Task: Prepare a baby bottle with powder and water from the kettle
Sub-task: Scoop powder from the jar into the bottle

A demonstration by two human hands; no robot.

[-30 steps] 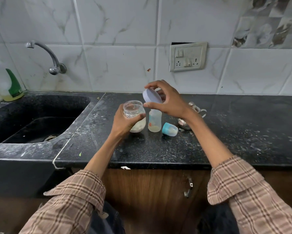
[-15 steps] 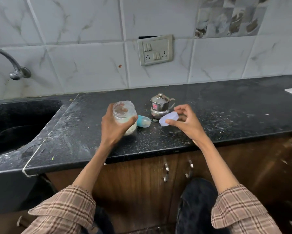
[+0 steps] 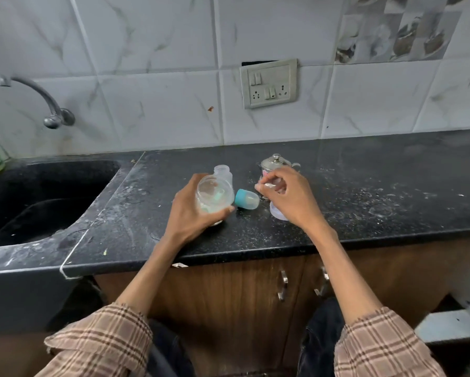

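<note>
Glass jar gripped by left hand; right hand pinches small object, identity unclear.

White marble-look tiles covered the wall, with a patterned patch at upper right and a switch-and-socket plate. A curved tap projected above a black sink. Dusty black countertop topped wooden cabinet doors with metal handles.
</note>
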